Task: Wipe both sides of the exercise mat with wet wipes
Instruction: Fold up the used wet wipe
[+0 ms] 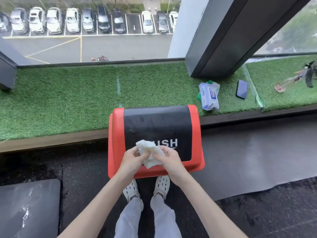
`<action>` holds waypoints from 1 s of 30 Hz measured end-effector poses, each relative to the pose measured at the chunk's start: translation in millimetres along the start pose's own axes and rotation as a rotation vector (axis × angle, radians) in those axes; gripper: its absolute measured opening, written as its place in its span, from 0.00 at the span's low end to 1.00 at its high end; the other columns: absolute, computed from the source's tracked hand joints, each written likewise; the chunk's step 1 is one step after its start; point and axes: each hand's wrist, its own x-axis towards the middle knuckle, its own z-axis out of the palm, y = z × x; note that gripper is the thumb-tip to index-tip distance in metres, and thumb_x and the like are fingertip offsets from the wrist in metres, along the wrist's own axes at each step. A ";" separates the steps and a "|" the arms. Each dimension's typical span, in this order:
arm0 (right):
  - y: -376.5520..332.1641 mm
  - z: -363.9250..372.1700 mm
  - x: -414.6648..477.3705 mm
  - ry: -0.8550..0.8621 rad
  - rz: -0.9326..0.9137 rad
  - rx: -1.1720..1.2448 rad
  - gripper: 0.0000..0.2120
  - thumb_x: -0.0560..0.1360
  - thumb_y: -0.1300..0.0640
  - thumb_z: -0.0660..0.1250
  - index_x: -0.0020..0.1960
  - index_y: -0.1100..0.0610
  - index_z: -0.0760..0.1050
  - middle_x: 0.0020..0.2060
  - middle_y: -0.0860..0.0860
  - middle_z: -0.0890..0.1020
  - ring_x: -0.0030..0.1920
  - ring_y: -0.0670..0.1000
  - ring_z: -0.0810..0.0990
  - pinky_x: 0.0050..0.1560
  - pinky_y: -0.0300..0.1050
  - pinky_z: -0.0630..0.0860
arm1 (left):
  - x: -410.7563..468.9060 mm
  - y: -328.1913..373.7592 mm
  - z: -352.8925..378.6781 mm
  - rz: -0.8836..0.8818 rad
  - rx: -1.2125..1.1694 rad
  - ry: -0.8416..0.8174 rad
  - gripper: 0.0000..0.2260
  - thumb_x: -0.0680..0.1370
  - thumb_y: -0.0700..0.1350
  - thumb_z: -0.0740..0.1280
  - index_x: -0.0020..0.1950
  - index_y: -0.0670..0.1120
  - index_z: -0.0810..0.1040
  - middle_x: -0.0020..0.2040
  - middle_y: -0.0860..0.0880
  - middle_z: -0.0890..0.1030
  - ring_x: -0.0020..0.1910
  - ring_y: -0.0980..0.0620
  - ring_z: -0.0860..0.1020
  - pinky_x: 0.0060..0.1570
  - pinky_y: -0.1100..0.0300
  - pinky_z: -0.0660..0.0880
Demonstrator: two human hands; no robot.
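Wipe: white wet wipe (150, 154), crumpled – held at frame centre, just over the bin flap.
Left hand: left hand (131, 158) has its fingers curled, pinching the wipe's left side.
Right hand: right hand (169, 159) has its fingers curled over the wipe's right side, gripping it. The hands are close together, with only the wipe between them.
Bin: red bin (115, 143) with a black swing flap marked "PUSH", directly under the hands.
Mat: grey exercise mat (248, 152) lies flat on the floor at 3–4 o'clock. Its surface has a sheen, its near edge is wavy, and neither hand touches it.
Wipes pack: wipes pack (209, 96) on the fake-grass ledge (60, 100) at 1 o'clock, beyond the bin.
Phone: dark phone (242, 89) on the ledge, right of the pack, not touching it.
Pad: dark pad (29, 206) at 8 o'clock, with white streaks on top.
Shoes: white clogs (131, 190) at 6 o'clock, toes at the bin's near edge.
Window: window (85, 45) at 12 o'clock, with parked cars below.
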 end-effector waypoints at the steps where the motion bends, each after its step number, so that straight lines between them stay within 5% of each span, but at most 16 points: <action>1: 5.0 -0.7 1.8 -0.004 0.015 0.007 0.07 0.75 0.56 0.71 0.51 0.57 0.81 0.44 0.53 0.85 0.46 0.49 0.83 0.49 0.43 0.77 | 1.6 -4.1 0.6 -0.019 -0.001 0.011 0.08 0.77 0.46 0.72 0.56 0.48 0.83 0.48 0.48 0.86 0.49 0.49 0.84 0.48 0.57 0.79; 11: 26.0 -5.9 29.5 0.062 0.135 -0.142 0.10 0.70 0.59 0.67 0.49 0.59 0.82 0.46 0.57 0.85 0.46 0.50 0.82 0.48 0.45 0.77 | 17.0 -17.4 15.0 -0.136 -0.013 0.115 0.08 0.75 0.36 0.68 0.49 0.47 0.83 0.42 0.50 0.86 0.42 0.53 0.83 0.40 0.62 0.76; 19: 32.6 -4.1 35.2 0.122 0.126 -0.217 0.04 0.72 0.57 0.67 0.44 0.51 0.80 0.40 0.47 0.84 0.43 0.45 0.81 0.46 0.43 0.77 | 32.0 -23.2 15.4 -0.166 0.015 0.115 0.07 0.75 0.36 0.68 0.49 0.45 0.83 0.44 0.49 0.86 0.41 0.54 0.83 0.38 0.63 0.75; 25: 21.0 -2.3 53.1 0.080 0.171 -0.283 0.08 0.71 0.59 0.65 0.48 0.55 0.80 0.44 0.52 0.85 0.48 0.51 0.83 0.48 0.48 0.79 | 44.9 -26.0 10.3 -0.174 0.022 0.118 0.11 0.74 0.36 0.68 0.55 0.45 0.82 0.48 0.49 0.86 0.49 0.51 0.83 0.48 0.57 0.78; 30: 16.8 -2.0 74.8 0.102 0.237 -0.378 0.10 0.71 0.60 0.66 0.49 0.62 0.79 0.46 0.58 0.84 0.49 0.58 0.83 0.42 0.48 0.77 | 53.4 -21.5 13.5 -0.200 0.029 0.152 0.11 0.74 0.34 0.66 0.54 0.44 0.81 0.45 0.49 0.84 0.43 0.53 0.80 0.40 0.62 0.73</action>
